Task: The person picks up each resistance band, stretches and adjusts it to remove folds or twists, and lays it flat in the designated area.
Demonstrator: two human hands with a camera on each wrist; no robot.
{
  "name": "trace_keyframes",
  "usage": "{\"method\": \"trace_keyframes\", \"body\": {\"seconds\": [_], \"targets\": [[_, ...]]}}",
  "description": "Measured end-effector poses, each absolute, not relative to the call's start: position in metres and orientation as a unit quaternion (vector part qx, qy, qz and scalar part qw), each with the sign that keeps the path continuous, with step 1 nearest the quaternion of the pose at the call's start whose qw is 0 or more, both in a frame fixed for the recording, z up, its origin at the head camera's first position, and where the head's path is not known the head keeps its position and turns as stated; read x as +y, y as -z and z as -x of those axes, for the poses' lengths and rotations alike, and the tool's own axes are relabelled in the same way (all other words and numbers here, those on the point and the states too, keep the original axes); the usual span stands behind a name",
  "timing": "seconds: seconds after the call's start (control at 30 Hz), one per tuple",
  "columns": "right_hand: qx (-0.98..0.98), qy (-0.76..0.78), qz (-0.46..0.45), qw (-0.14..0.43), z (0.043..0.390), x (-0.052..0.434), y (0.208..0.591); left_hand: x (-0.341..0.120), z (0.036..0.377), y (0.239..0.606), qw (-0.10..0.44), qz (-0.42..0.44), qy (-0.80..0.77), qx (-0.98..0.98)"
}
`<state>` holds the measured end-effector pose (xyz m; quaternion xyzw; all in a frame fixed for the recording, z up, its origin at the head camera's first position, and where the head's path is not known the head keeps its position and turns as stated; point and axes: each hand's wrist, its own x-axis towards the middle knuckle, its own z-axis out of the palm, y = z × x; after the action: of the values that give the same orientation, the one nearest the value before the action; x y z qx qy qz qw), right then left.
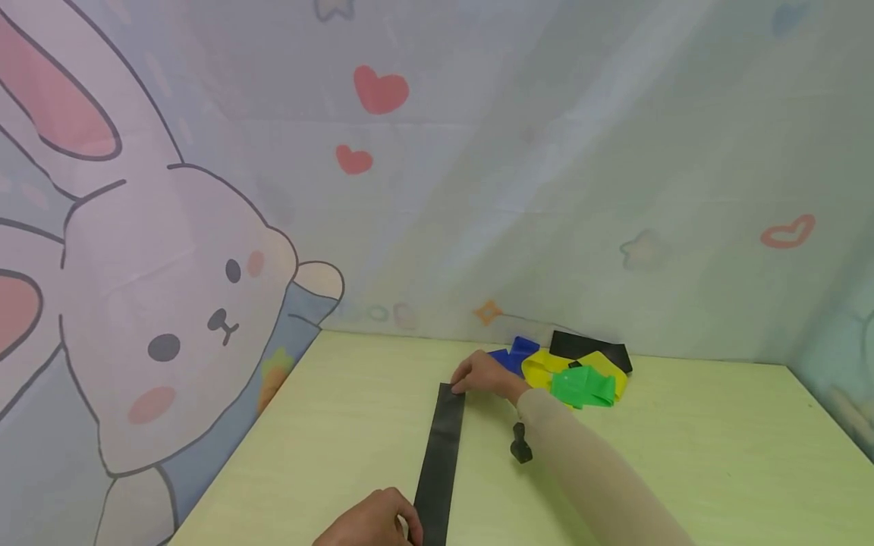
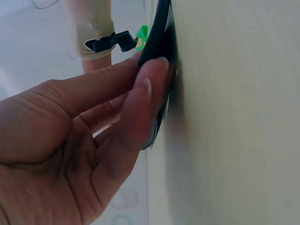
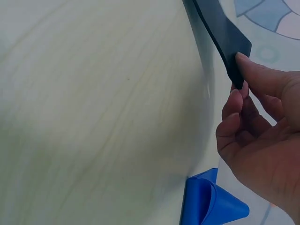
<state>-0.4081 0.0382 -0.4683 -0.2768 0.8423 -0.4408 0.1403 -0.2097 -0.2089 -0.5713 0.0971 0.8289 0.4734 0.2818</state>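
Observation:
A flat black resistance band (image 1: 440, 451) stretches lengthwise over the table, running from near me toward the back. My right hand (image 1: 488, 374) pinches its far end between thumb and fingertips; the right wrist view shows that end of the band (image 3: 225, 37) raised off the tabletop. At the near part, my left hand (image 1: 374, 519) holds the band by its edge. In the left wrist view, the thumb and fingers of the left hand (image 2: 61, 126) squeeze the dark strip (image 2: 161, 28) close over the table surface.
Just right of my right hand lies a loose pile: a blue band (image 1: 523, 349), a yellow band (image 1: 539, 368), a green band (image 1: 583, 385) and another black band (image 1: 590, 347). The pale table (image 1: 737, 455) ends at a printed cloth backdrop (image 1: 546, 152). A black wrist device (image 1: 521, 444) sits by my right sleeve.

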Motion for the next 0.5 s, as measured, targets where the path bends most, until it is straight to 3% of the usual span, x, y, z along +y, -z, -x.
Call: {"method": "trace_keyframes", "body": {"seconds": [0.2, 0.5], "targets": [[0.860, 0.409, 0.283, 0.116, 0.406, 0.034, 0.472, -0.206, 0.205, 0.568, 0.249, -0.105, -0.452, 0.850], [0.877, 0.370, 0.286, 0.108, 0.407, 0.029, 0.478, -0.209, 0.206, 0.570, 0.244, -0.132, -0.443, 0.853]]}}
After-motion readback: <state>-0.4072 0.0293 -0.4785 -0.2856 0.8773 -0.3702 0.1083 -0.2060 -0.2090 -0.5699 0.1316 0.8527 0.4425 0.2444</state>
